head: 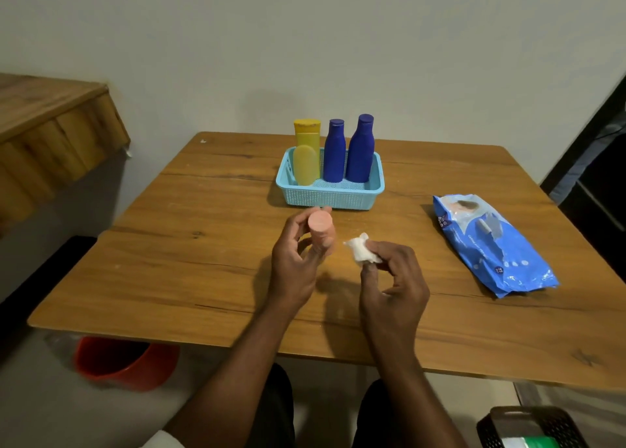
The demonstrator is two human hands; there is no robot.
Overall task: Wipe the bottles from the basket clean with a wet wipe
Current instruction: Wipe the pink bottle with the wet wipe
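Note:
My left hand (294, 261) grips a small pink bottle (320, 226) above the table, its flat end turned towards me. To its right, my right hand (393, 285) pinches a crumpled white wet wipe (360, 250), a short gap away from the bottle. Behind them stands a light blue basket (328, 197). It holds two yellow bottles (306, 153) on the left and two dark blue bottles (349, 151) on the right, all upright.
A blue pack of wet wipes (491, 244) lies on the wooden table (169, 261) at the right. A red bucket (125, 363) sits on the floor under the table's left front edge. A dark basket (528, 427) is at the bottom right.

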